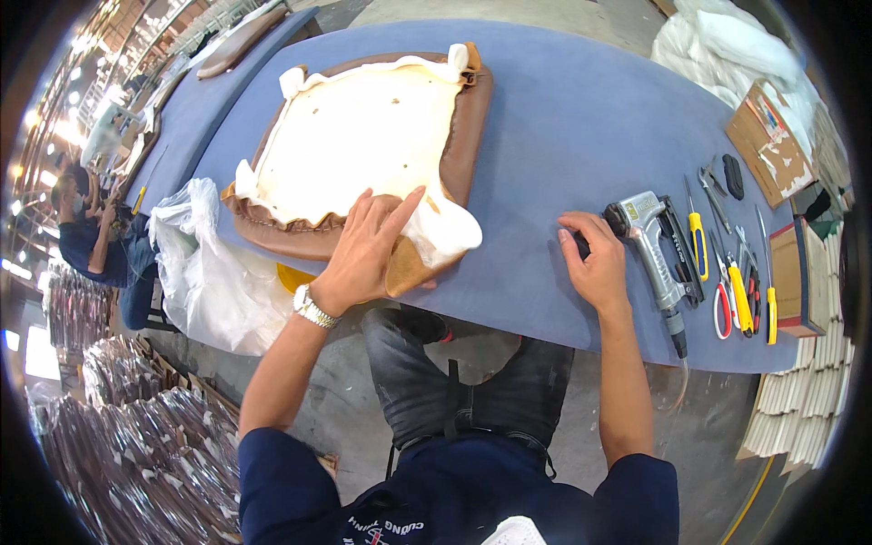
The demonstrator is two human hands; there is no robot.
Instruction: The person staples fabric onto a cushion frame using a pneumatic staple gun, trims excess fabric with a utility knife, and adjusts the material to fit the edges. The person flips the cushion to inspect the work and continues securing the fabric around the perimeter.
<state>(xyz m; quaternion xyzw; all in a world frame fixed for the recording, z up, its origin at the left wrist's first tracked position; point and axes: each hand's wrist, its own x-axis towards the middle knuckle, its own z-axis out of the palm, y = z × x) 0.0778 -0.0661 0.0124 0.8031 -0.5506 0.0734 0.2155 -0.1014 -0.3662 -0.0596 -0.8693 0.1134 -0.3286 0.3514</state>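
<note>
I see one blue tabletop [536, 118]. On its left part lies one brown cushion [363, 136], pale underside up; at right, one metal air gun [647, 245] and two yellow screwdrivers [772, 313]. The left hand [371, 238] rests, fingers spread, upon the cushion's near corner. The right hand [595, 263] curls by one black object [581, 243]; its grip I cannot tell.

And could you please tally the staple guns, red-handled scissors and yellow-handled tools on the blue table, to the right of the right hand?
Staple guns: 1
Red-handled scissors: 1
Yellow-handled tools: 3
Total: 5
</note>
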